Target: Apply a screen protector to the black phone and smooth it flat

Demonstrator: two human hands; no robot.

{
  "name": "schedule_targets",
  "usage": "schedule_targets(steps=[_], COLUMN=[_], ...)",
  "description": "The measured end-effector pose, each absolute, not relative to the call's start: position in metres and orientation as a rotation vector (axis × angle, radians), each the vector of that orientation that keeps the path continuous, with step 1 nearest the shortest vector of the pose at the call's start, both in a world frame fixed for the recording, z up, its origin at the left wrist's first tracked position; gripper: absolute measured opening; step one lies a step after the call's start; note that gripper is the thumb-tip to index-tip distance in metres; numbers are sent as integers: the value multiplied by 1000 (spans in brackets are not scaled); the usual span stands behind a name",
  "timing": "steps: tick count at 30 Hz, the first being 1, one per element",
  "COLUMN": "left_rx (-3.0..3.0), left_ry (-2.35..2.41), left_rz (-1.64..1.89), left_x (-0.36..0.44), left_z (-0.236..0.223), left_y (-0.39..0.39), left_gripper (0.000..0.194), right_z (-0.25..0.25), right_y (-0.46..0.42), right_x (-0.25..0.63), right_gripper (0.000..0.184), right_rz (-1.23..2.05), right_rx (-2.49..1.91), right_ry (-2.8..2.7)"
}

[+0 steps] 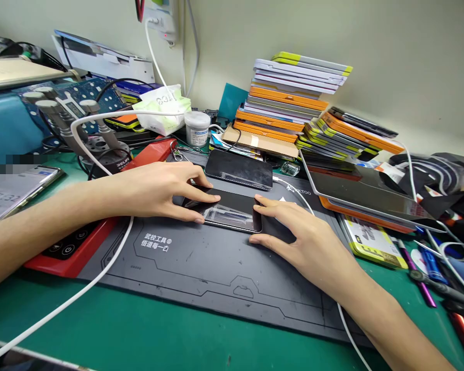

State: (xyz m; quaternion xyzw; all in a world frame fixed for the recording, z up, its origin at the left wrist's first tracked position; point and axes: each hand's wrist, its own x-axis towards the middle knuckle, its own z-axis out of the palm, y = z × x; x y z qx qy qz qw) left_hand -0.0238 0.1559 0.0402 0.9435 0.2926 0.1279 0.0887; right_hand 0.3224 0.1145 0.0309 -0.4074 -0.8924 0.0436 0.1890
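A dark smartphone (pixel 232 210) lies flat, screen up, on a grey work mat (pixel 201 263), its glass reflecting the stacks behind. My left hand (pixel 154 188) spans its left end, thumb along the near edge and a fingertip resting on the glass. At the right end, my right hand (pixel 297 226) has its fingers by the far corner and its thumb by the near corner. Between them the two hands hold the phone on the mat. Just behind it lies a second black phone (pixel 239 169), with a white cable plug at its right end.
A red device with buttons (pixel 71 247) lies under my left forearm. A white cable (pixel 100 273) crosses at left. Stacked boxes (pixel 290 103), a white tub (pixel 197 128) and a screwdriver holder (pixel 104 147) stand behind. Tools, including a purple screwdriver (pixel 417 275), lie at right.
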Motion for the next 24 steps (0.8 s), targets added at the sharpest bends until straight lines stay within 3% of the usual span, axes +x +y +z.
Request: schedule_targets(steps=[7,13,24], left_rx=[2764,2767,2835], left_ry=[887,882,840], left_rz=[397,407,452], left_x=[-24,-25,-22], left_z=[41,39,39], left_y=[156,155,152], left_gripper=[48,49,44], right_z=[31,37,32], right_y=[115,116,112], right_x=[324,327,321], right_gripper=[43,57,39], right_rz=[65,19,36], right_rx=[-1161,-1084,-1144], right_ry=[-2564,-2675,-2548])
